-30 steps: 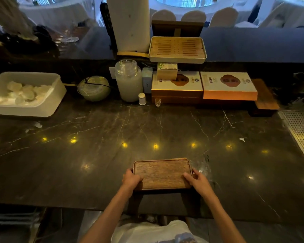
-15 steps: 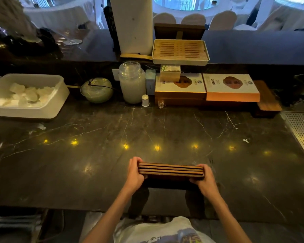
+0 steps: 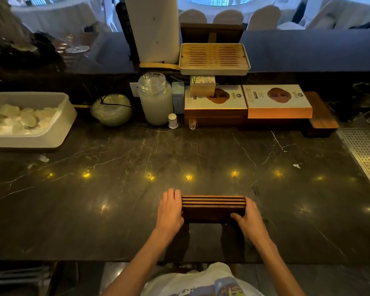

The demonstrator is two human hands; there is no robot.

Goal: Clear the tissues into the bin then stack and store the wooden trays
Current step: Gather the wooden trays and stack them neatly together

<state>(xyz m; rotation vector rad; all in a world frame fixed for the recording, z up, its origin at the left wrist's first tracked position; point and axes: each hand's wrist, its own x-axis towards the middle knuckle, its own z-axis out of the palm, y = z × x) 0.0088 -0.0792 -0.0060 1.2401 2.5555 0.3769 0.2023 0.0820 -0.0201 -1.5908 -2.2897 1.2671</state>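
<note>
Stack: wooden trays (image 3: pixel 213 207) stand on a long edge near the front of the tabletop (image 3: pixel 115 221), between the two hands; four edges show on top, roughly flush.
Axis: long axis runs left to right; broad faces point toward and away from the person.
Left hand (image 3: pixel 169 211): grip clamped flat against the stack's left end, fingers upright.
Right hand (image 3: pixel 248 220): grip clamped on the right end, thumb across the near face.
Bin (image 3: pixel 33 135): white, far left, well apart from the trays, tissues (image 3: pixel 19 119) inside.
Step in hand: judged to be squaring the stack before storing.
Method advised: press inward evenly from both ends, tap the lower edges level on the tabletop, then lift as one block.
Risk: uneven pressure could let an inner tray slide out.
</note>
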